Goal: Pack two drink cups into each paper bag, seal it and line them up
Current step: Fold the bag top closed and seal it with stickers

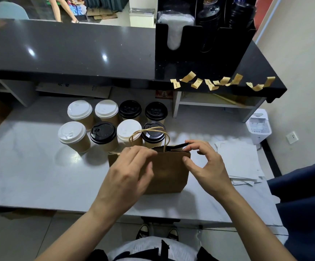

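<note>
A brown paper bag with twine handles stands upright on the white table, its mouth slightly parted. My left hand grips the bag's top left rim. My right hand pinches the top right rim between thumb and fingers. Behind the bag stand several lidded paper cups in two rows, among them a white-lidded cup at the front left and a black-lidded cup next to it. The bag's inside is hidden.
Several brown paper stickers hang along the edge of the black counter. A stack of white sheets lies right of the bag. A black lid-and-cup organizer stands on the counter. A small white appliance sits at the far right.
</note>
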Demonstrator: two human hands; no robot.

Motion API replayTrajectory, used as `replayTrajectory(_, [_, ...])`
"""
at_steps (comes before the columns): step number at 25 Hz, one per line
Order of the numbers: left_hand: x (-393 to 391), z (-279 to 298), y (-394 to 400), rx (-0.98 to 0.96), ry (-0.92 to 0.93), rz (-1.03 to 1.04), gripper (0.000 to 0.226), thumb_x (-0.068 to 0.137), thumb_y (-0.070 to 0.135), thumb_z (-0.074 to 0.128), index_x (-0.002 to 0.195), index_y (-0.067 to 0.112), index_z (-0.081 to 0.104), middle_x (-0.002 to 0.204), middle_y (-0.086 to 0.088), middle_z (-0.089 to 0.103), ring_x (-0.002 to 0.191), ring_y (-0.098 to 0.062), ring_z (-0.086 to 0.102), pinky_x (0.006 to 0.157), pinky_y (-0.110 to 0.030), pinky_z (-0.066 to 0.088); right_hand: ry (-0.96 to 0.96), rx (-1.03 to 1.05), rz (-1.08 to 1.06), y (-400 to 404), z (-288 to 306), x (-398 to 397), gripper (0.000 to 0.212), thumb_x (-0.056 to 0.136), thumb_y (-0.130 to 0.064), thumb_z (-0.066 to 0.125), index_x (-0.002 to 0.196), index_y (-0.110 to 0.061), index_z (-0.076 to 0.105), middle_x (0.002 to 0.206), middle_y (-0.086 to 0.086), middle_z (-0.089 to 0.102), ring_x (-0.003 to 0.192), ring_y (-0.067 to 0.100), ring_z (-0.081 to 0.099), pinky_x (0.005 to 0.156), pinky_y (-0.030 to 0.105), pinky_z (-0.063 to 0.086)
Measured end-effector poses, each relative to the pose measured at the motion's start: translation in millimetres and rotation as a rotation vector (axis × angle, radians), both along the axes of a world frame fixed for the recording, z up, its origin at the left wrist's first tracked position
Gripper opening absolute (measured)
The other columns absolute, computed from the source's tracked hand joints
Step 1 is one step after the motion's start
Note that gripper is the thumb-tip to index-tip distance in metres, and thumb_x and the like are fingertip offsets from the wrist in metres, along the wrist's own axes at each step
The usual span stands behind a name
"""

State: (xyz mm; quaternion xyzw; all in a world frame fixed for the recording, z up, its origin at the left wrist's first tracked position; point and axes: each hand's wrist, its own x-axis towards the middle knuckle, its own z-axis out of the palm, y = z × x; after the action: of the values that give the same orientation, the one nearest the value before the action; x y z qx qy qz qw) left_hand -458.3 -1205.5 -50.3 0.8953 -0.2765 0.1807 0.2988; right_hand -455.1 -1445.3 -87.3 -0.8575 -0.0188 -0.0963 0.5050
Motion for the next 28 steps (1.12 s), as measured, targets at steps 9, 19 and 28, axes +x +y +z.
replayTrajectory(9, [27.7, -4.4, -31.3, 0.150, 0.187, 0.039, 0.057, 0.087, 0.020, 0.075, 0.139, 0.009, 0.053, 0.133, -0.007, 0.062, 0.132, -0.024, 0.053, 0.113, -0.028, 0.033, -0.052, 0.049, -0.018, -3.2, -0.4, 3.7, 0.023, 0.084, -0.014, 0.082, 0.094, -0.029, 0.069, 0.107, -0.015, 0.072, 0.111, 0.011, 0.064, 0.087, 0.027, 0.048])
replayTrajectory(19, [43.9, 1.3, -37.6, 0.022, 0.350, 0.133, 0.016, 0.087, 0.033, 0.074, 0.103, 0.033, 0.075, 0.101, 0.016, 0.068, 0.101, -0.008, 0.057, 0.096, -0.030, 0.044, -0.107, 0.132, 0.015, 2.3, -7.3, 14.4, 0.025, 0.081, -0.011, 0.085, 0.086, -0.032, 0.073, 0.099, -0.010, 0.073, 0.103, 0.017, 0.067, 0.083, 0.017, 0.045])
replayTrajectory(28, [45.8, -2.6, -20.7, -0.033, 0.344, 0.220, 0.008, 0.084, 0.031, 0.078, 0.092, 0.029, 0.079, 0.093, 0.019, 0.072, 0.097, -0.005, 0.063, 0.094, -0.028, 0.049, 0.160, 0.381, -0.136, 16.5, 21.9, 74.8, 0.031, 0.088, -0.055, 0.066, 0.098, -0.026, 0.068, 0.089, -0.003, 0.074, 0.088, 0.017, 0.071, 0.071, 0.021, 0.055])
